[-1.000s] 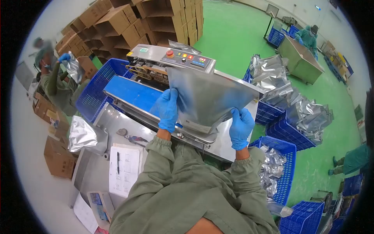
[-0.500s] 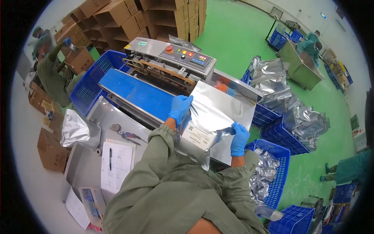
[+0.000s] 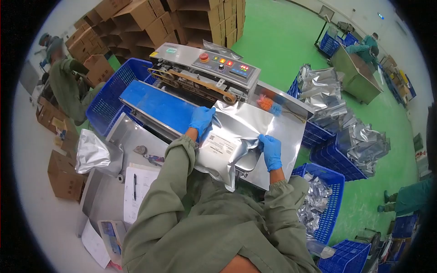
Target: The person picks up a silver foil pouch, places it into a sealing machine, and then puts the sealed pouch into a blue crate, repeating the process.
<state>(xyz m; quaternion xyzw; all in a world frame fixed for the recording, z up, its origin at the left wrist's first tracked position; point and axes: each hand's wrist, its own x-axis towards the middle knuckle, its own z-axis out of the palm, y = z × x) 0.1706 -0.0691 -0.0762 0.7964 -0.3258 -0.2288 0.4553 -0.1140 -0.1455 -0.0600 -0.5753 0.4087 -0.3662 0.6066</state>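
Note:
A silver foil pouch with a printed white label lies across the metal table before me. My left hand, in a blue glove, grips its upper left edge beside the blue conveyor belt. On the pouch's right edge, my gloved right hand is closed with the foil pinched in its fingers. The pouch's top edge reaches the band sealing machine, near the end of its brown belt. An orange and blue brush lies on the metal surface just beyond the pouch.
Blue baskets of foil pouches stand on the right, with another basket nearer me. At left are a standing foil pouch and papers with a pen. Cardboard boxes are stacked behind. A co-worker sits at far left.
The pouch has been lowered and laid flatter, its top edge now near the sealer. Both hands moved slightly left with it, still holding its edges.

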